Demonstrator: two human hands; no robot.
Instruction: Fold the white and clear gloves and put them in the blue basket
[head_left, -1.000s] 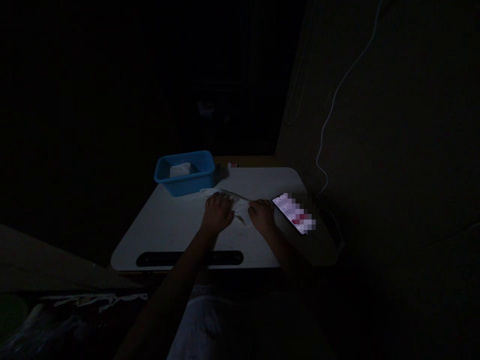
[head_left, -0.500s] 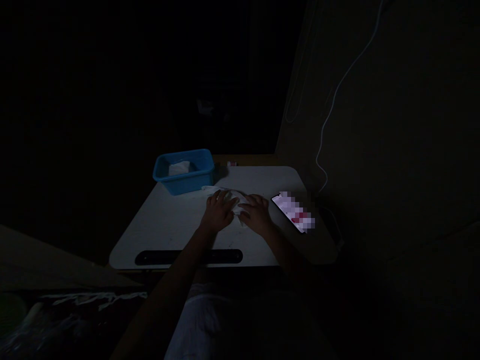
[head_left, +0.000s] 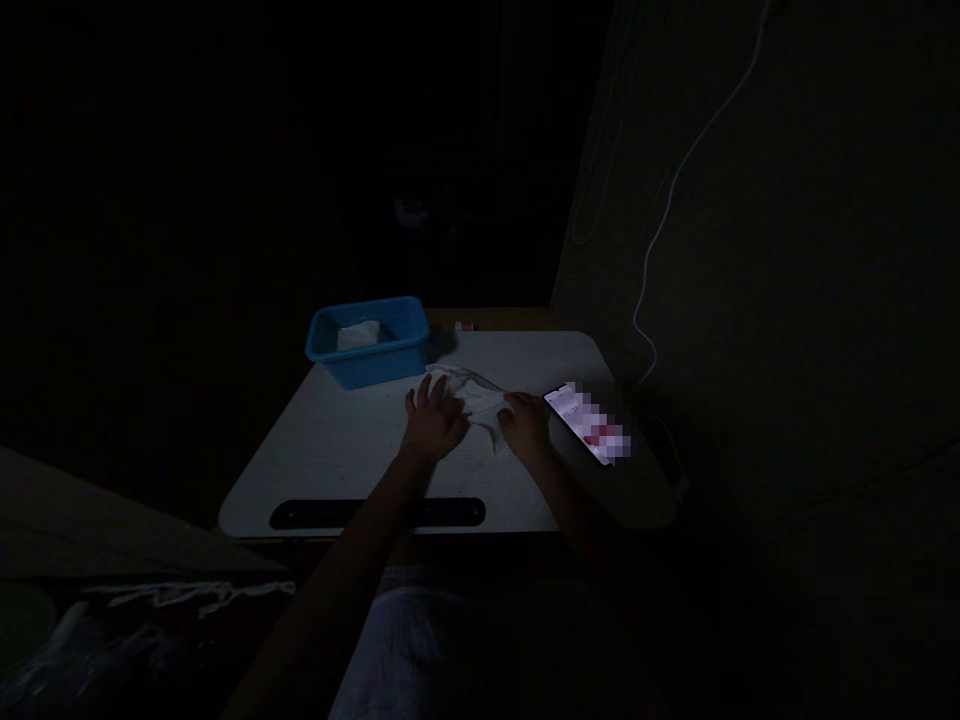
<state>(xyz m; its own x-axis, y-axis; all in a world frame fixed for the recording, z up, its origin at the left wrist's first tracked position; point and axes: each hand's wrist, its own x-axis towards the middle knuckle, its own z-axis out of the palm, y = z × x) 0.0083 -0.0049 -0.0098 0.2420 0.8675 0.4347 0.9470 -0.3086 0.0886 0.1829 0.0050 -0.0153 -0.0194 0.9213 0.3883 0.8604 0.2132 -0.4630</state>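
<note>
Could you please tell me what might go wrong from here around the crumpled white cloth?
The right hand is close beside the lit rectangular phone, so a sideways sweep could knock it. The crumpled white cloth reaches near the blue rectangular plastic tub, so spreading it that way might bump the tub. The light is very dim, so creases or marks on the cloth could be missed.

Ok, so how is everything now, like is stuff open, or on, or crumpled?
White cloth: crumpled, partly spread on the table.
Blue tub: upright, open on top, something white inside.
Phone: face up, screen lit.
White cable: hanging, loosely curved.
Left hand: fingers spread, at the cloth.
Right hand: at the cloth's edge, grip unclear.
</note>
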